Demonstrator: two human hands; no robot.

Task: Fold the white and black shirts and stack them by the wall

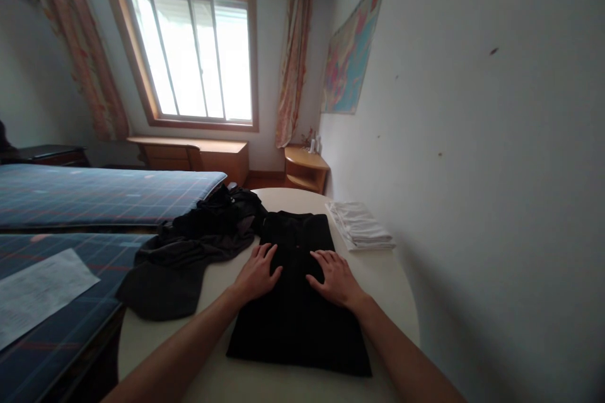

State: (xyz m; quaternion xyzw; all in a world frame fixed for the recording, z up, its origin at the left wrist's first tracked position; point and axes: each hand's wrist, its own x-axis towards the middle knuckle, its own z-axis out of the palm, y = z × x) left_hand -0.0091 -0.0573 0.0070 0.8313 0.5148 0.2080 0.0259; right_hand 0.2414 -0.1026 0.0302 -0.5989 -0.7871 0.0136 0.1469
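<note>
A black garment (297, 321) lies folded into a long, flat shape on the pale round table (222, 334). Its exact kind is hard to make out in the dim light; a collar or waistband edge seems to be at the far end. On its left side rests my left hand (259, 272), fingers spread and pointing away from me. My right hand (334, 276) lies on the right side in the same way, fingers apart. Both palms face down on the cloth, and neither hand grips anything.
Crumpled dark clothes (189, 252) heap over the table's left part. Folded white cloth (362, 227) sits at the right edge, near the wall (496, 214). Left of the table are plaid mattresses (108, 195) with a paper sheet (45, 293). A corner shelf (305, 160) stands beyond.
</note>
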